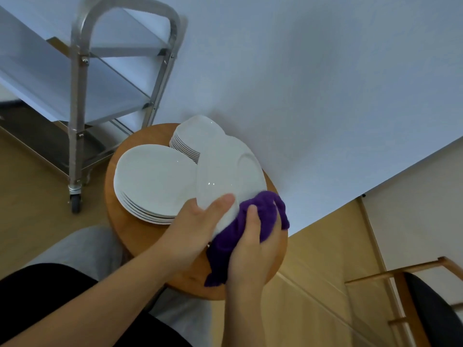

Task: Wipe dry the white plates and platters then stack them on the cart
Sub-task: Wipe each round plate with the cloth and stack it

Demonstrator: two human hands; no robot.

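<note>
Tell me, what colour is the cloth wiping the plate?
Purple cloth, seen best in the head view.

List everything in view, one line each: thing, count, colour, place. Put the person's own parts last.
held platter: one, white, tilted above the table, gripped at its near edge
platter stack: one pile, white, left side of the table
plate stack: one pile, white, far side of the table
cloth: one, purple, pressed against the held platter
table: one, round, wooden, centre
cart: one, metal, wheeled, upper left; no plates visible on it
chair: one, wood frame with dark seat, lower right
left hand: holds the held platter's rim
right hand: grips the cloth
</note>
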